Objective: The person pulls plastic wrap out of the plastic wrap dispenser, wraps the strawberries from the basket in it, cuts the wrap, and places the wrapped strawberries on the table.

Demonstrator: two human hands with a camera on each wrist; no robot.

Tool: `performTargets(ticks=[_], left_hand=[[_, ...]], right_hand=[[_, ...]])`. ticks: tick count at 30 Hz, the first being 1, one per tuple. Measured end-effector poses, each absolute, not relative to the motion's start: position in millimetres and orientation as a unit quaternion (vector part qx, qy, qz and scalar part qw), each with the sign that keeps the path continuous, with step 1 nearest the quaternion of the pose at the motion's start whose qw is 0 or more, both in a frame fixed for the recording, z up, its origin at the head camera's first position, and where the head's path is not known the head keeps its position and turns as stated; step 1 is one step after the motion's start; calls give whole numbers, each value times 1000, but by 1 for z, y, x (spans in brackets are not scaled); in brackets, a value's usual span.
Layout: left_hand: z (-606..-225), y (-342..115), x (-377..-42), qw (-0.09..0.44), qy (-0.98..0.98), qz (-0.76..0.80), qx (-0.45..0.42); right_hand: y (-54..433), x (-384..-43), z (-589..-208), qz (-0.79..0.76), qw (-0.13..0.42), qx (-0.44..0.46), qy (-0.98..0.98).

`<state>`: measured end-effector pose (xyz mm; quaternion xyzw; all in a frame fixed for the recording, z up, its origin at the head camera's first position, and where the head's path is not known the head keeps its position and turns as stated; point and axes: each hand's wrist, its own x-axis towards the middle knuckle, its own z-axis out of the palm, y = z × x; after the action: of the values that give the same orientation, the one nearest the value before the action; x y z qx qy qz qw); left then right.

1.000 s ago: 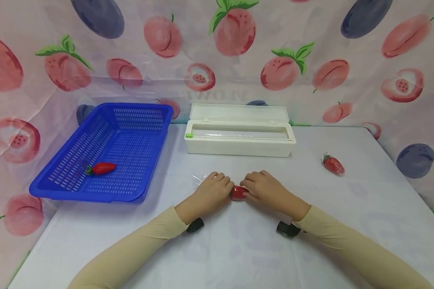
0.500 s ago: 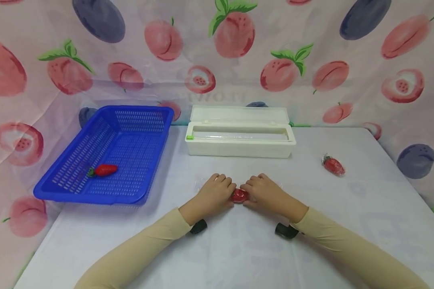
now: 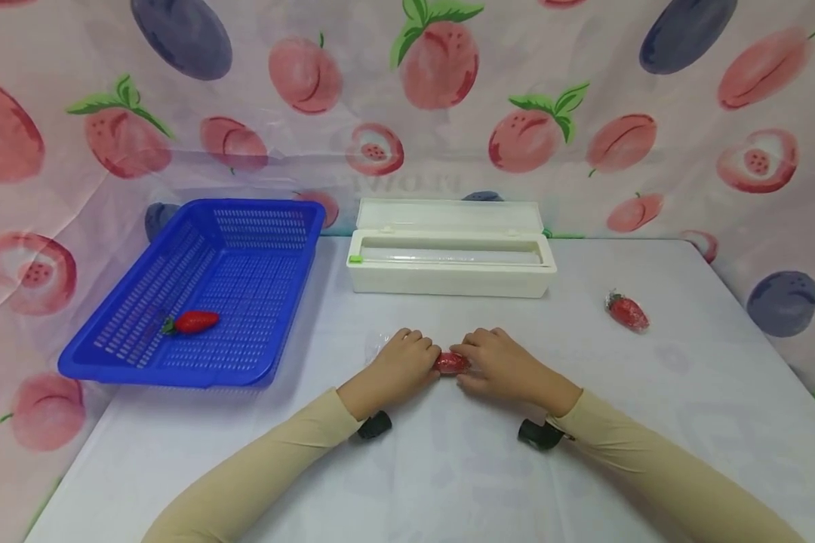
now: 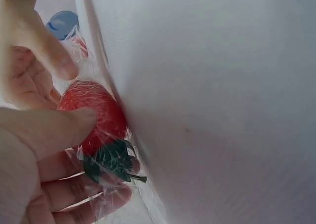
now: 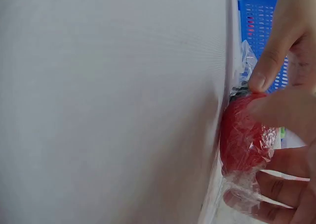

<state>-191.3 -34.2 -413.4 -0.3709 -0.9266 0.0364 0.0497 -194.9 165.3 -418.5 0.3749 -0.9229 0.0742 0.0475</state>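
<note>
A red strawberry in clear plastic wrap lies on the table between both hands. My left hand grips its leafy end; in the left wrist view the left thumb presses the red side, with fingers behind the green leaves. At the other end my right hand pinches it between thumb and fingers. Loose plastic wrap sticks out past that end, over the right fingertips. More plastic wrap shows beyond the left hand.
A white wrap dispenser with its lid raised stands behind the hands. To the left, a blue basket holds an unwrapped strawberry. Another wrapped strawberry lies at the right. A fruit-print cloth hangs behind the table.
Both hands stay around the strawberry, with small finger shifts. The plastic wrap seen beyond the right hand half a second ago no longer shows there.
</note>
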Motion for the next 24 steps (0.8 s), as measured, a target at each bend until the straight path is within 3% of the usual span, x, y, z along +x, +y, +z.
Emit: performTargets(ticks=[6, 13, 17, 24], left_hand=[[-413, -34, -192, 48, -928, 29, -370], [-413, -34, -194, 96, -923, 41, -371], [-413, -33, -196, 120, -916, 50, -379], [-411, -31, -197, 89, -920, 63, -376]], right_hand=[[165, -198, -415, 93, 34, 355, -930], [165, -204, -413, 83, 15, 355, -931], [165, -206, -413, 76, 35, 352, -932], [163, -203, -411, 77, 58, 346, -933]])
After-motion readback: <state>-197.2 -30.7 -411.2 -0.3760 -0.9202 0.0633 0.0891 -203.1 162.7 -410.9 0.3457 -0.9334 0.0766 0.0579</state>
